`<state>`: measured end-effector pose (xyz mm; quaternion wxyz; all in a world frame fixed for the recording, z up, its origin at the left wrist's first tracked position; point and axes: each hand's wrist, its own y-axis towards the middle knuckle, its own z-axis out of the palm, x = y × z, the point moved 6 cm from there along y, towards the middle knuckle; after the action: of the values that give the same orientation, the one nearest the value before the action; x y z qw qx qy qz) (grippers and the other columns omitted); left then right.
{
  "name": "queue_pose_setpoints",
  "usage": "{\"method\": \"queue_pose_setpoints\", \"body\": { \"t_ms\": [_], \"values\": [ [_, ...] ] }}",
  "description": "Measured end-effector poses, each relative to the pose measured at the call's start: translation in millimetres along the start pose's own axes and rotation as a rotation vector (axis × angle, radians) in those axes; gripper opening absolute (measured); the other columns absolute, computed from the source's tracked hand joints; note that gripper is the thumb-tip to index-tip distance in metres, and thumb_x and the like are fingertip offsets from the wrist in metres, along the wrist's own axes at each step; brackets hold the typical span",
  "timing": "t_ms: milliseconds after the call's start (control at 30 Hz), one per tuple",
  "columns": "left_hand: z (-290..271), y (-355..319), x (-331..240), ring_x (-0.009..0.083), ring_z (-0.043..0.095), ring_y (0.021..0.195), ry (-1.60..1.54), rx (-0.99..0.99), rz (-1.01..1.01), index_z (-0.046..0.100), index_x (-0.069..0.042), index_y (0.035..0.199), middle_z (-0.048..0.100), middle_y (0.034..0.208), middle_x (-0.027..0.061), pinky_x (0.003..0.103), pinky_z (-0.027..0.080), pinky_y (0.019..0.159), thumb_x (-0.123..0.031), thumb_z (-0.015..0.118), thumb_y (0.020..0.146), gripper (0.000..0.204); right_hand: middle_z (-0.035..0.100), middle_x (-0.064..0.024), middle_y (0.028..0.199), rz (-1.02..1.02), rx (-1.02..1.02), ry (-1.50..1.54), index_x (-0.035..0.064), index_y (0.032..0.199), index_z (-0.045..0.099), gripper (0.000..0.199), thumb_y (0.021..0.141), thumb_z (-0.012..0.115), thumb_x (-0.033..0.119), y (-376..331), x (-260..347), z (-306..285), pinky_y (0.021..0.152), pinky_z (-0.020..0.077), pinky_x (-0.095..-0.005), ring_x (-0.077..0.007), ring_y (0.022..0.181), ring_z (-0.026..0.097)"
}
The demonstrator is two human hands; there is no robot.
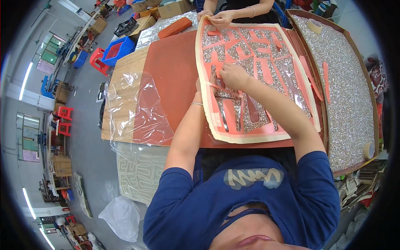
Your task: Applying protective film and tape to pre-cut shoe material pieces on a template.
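Observation:
A large sheet [258, 135] with a cream border and coral-pink facing lies before me, cut through with many curved openings. Silvery glitter material shows in many of the openings. My right hand [234, 76] is closed over the sheet's left part, fingertips pinching a coral-pink piece [219, 71]. At the left edge my left hand [199, 92] reaches under the sheet; its fingers are mostly hidden. Across the table, another person's hands [221, 18] grip the sheet's far left corner.
A reddish-brown board [171, 62] underlies the sheet, with clear plastic film [143, 108] on its left. A glitter-filled tray [346, 96] stands at right, holding tape rolls [315, 26] and a coral strip [326, 81]. An orange-brown block [175, 27] and a blue crate [118, 51] are at far left.

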<state>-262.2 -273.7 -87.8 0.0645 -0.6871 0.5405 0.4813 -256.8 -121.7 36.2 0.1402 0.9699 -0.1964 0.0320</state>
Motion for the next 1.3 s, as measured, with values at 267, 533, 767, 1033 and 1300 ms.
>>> {"method": "queue_pose_setpoints", "body": {
  "t_ms": [267,533,767,1033,1300],
  "values": [
    [-17,-25,7,0.0328,0.061,0.088,-0.046,-0.03,-0.099,0.055,0.0,0.114,0.062,0.091,0.0195,0.042,0.051,0.073,-0.032,0.063,0.082,0.046,0.066,-0.0201,0.095,0.304,0.143,0.084,-0.002,0.092,0.066,0.025,0.078,0.057,0.016,26,11,7,0.08,0.0509,-0.0408,-0.0328,0.091,0.064],
    [-6,-46,1,0.0326,0.064,0.092,-0.131,-0.023,-0.171,0.055,-0.002,0.116,0.063,0.095,0.0206,0.042,0.054,0.074,-0.034,0.062,0.084,0.046,0.066,-0.022,0.088,0.544,0.112,0.668,-0.0049,0.091,0.064,0.03,0.083,0.055,0.023,57,-35,29,0.072,0.0531,-0.0384,-0.0311,0.085,0.068],
    [21,-33,70,0.0361,0.065,0.089,-0.324,0.0,-0.046,0.05,-0.006,0.124,0.06,0.1,0.0211,0.044,0.055,0.073,-0.03,0.058,0.087,0.044,0.07,-0.0129,0.086,0.335,0.402,0.156,0.0008,0.092,0.069,0.031,0.081,0.058,0.027,54,53,8,0.072,0.0543,-0.039,-0.0294,0.083,0.069],
    [-26,-25,-80,0.0442,0.061,0.096,0.676,0.364,-0.158,0.043,-0.01,0.132,0.052,0.119,0.0239,0.051,0.051,0.084,-0.036,0.044,0.095,0.045,0.07,-0.0134,0.093,0.537,0.33,0.098,0.0058,0.096,0.07,0.022,0.081,0.058,0.017,-3,-29,-63,0.074,0.0543,-0.0422,-0.0293,0.09,0.067],
    [-53,-4,-93,0.0443,0.062,0.096,0.646,0.354,-0.264,0.051,-0.011,0.126,0.056,0.113,0.026,0.051,0.049,0.084,-0.045,0.05,0.092,0.048,0.067,-0.0145,0.065,0.666,0.345,0.346,-0.0054,0.074,0.065,0.028,0.086,0.049,0.013,-53,-110,-103,0.055,0.0527,-0.0394,-0.0226,0.055,0.064]
  ]
}}
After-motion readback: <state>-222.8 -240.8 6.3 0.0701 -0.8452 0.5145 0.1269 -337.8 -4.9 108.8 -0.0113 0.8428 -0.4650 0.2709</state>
